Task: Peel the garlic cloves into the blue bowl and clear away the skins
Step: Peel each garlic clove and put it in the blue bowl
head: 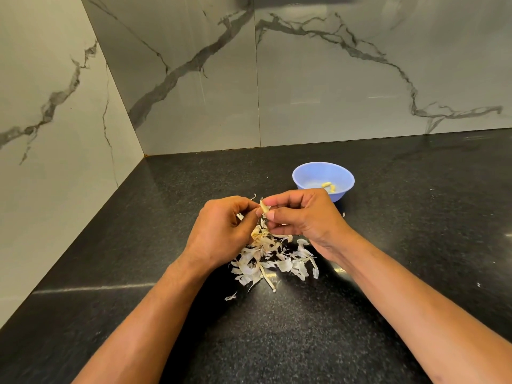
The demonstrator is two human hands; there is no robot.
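Both hands meet at the centre of the frame, raised a little above the counter. The left hand (221, 228) has its fingers curled inward, and the right hand (299, 214) pinches with thumb and fingertips; between them they hold a single garlic clove (264, 208), a pale sliver showing where the fingertips come together. Whether the left hand also holds other garlic in its palm cannot be told, since the curled fingers hide it.

The step in hand looks like peeling: skin is being picked off this clove. The next move, as I judge it, calls for stripping the last of the papery skin, then carrying the bare clove up and to the right and dropping it in the bowl.

Directly beneath and just below the hands lies a loose pile of garlic skins (273, 261), with a thin dry stem (267, 277) running down through it and a few stray flakes towards the lower left of the pile. The blue bowl (304, 176) stands right of centre, just beyond the right hand, with a couple of peeled cloves (329, 186) in its bottom.

All this sits on a black speckled countertop (388, 273), backed by grey-veined marble wall panels (332, 79) meeting in a corner at the upper left. Nothing stands between the hands and the bowl. The skins, light and scattered, remain to be gathered and may drift when swept.
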